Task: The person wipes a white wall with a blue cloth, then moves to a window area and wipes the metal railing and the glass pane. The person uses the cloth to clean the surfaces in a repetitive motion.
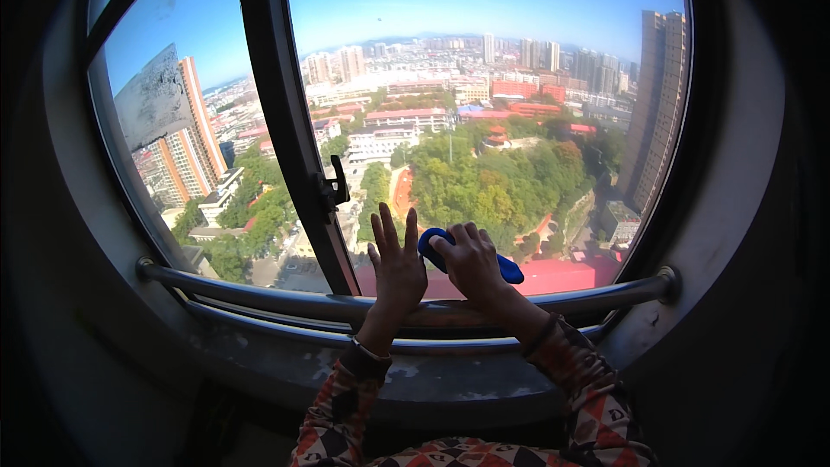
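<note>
My right hand (468, 259) grips a folded blue cloth (510, 269), which shows on both sides of the fingers, in front of the lower part of the window pane (480, 162). Just left of it, my left hand (397, 266) is raised with its fingers spread and nothing in it. Whether either hand touches the glass I cannot tell. Both forearms reach over a metal guard rail (272, 293). To the upper left of my left hand, a black window latch (338, 180) sits on the dark window frame upright (275, 78).
A second metal rail (447, 344) runs below the first, above a worn sill (467, 379). Another pane (214, 117) lies left of the upright, with a greyish patch (152, 100) on it. The wall (746, 162) borders the window at right. Buildings and trees lie far below outside.
</note>
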`<action>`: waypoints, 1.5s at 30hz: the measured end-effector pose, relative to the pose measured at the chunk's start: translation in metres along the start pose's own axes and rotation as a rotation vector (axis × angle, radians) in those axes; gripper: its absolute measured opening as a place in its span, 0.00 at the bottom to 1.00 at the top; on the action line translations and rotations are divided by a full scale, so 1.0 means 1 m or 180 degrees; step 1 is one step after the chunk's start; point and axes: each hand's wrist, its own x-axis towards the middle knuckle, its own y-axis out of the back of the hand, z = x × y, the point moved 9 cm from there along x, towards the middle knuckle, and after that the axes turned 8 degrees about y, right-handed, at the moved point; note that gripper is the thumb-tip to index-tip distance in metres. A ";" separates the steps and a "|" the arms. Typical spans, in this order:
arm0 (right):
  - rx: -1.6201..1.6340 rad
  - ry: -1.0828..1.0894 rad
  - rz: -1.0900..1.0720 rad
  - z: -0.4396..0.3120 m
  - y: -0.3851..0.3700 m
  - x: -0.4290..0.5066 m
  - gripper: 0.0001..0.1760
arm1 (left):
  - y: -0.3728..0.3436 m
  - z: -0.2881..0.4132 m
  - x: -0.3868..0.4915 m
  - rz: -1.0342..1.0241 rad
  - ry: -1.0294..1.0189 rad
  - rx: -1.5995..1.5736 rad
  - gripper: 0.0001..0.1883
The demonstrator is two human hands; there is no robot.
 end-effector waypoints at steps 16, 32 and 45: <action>-0.0494 0.0355 0.1105 -0.038 0.013 0.049 0.25 | 0.040 -0.036 0.014 0.0215 -0.0351 0.0282 0.42; -0.0522 0.0471 0.1534 -0.092 0.006 0.150 0.23 | 0.132 -0.097 0.067 0.1086 -0.0989 -0.0052 0.35; -0.0533 0.0484 0.1791 -0.155 -0.014 0.220 0.26 | 0.180 -0.178 0.077 0.1124 -0.1154 -0.0128 0.39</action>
